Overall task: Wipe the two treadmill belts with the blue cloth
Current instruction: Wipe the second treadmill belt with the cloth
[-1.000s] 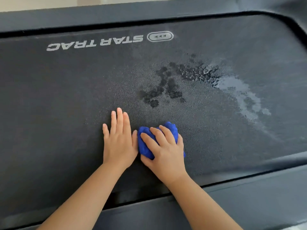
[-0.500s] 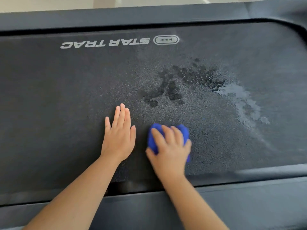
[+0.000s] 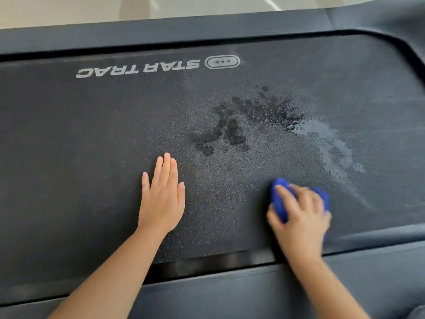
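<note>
A black treadmill belt (image 3: pixel 80 139) with white STAR TRAC lettering fills the view. My left hand (image 3: pixel 162 196) lies flat on the belt, fingers straight and together. To its right, my right hand (image 3: pixel 301 217) holds a bunched blue cloth (image 3: pixel 279 196) against the belt, fingers curled over it. Most of the cloth is hidden under the hand. Dark wet spots (image 3: pixel 232 127) sit beyond the hands, and a shiny wet smear (image 3: pixel 333 148) spreads just beyond and right of the cloth.
The grey side rail (image 3: pixel 230 295) runs along the near edge of the belt under my forearms. A far rail (image 3: pixel 161 31) borders the belt at the top, with pale floor behind it. The belt's rounded end cover curves at the upper right.
My right hand has slid the blue cloth to the right, away from my left hand and toward the shiny wet smear. My left hand has stayed flat in place.
</note>
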